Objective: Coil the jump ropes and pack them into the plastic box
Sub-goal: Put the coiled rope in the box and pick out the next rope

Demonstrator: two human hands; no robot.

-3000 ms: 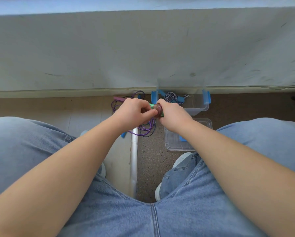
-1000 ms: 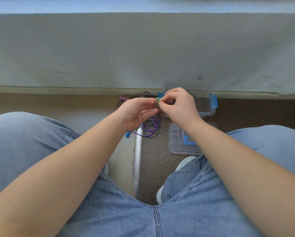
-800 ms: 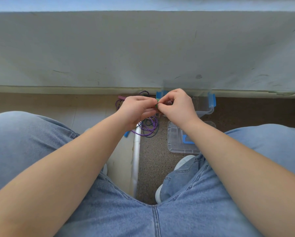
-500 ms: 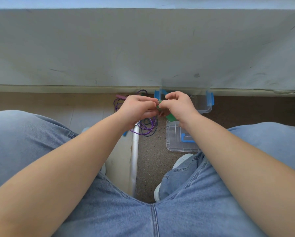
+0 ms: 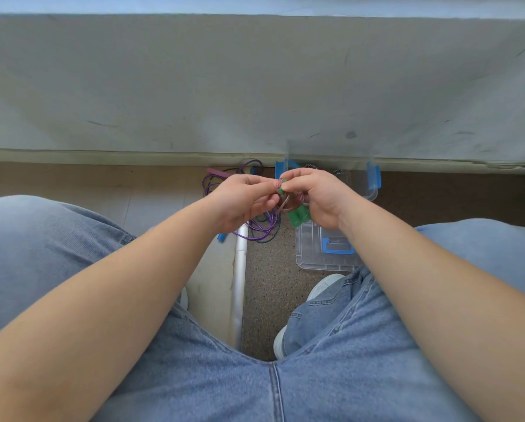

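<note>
Pinching a small round coil of glossy pinkish jump rope [image 5: 289, 203], the left hand [image 5: 243, 200] and right hand [image 5: 319, 197] meet above the speckled floor [image 5: 270, 287], with the fingers [image 5: 262, 186] curled on it. Its green plastic handles [image 5: 298, 218] lie side by side under the right hand, their long axis toward the person. Behind the hands, partly hidden, stands the clear plastic box [image 5: 373, 185] with blue latches and a braided black-and-white rope [image 5: 337, 171] inside. The clear lid [image 5: 314, 257] lies flat nearby. A thin purple jump rope [image 5: 265, 230] lies loose beside a white pipe [image 5: 239, 287].

No legible text, label, brand or number in view. Clear plastic box [image 5: 374, 178] just beyond the right hand [image 5: 319, 196], lid [image 5: 313, 254] just below that hand: no readable marking on either.
</note>
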